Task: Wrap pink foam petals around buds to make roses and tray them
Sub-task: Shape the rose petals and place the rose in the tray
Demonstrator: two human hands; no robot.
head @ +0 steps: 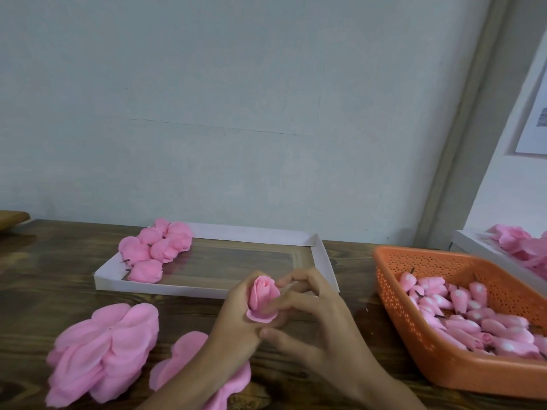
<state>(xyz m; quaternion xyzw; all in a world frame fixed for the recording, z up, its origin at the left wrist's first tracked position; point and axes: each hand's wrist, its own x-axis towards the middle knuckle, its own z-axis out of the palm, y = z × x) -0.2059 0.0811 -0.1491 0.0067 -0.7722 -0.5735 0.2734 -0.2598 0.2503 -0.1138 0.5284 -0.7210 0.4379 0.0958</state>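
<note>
Holding a rose (263,295) upright just over the table (44,276), close in front of the near rim of the tray (207,290); tight at the centre, with one outer petal flaring loose at the base. Gripping it low with the left hand (236,321), fingers curled round the base from the left side. Pinching its right side with the right hand (310,309), fingertips bent in against the outer layers and thumb tucked below, near the left hand's knuckles. Behind, in the far left corner of the white tray, a cluster of done roses (157,247) bunched together, with short dark stems poking out at the near left. Seen through the tray's clear floor, the wood grain beneath. To the left on the table, toward the front edge, two heaps of flat petals (103,350), the smaller one partly under the left forearm. To the right, well apart from the hands, an orange basket (444,368) with perforated walls, piled with buds (473,315) on dark stems. Beyond the basket, a white box (479,247) with more pink pieces, cut off by the frame edge; touching the basket or not, cannot tell. At the back, a pale wall (236,113).
</note>
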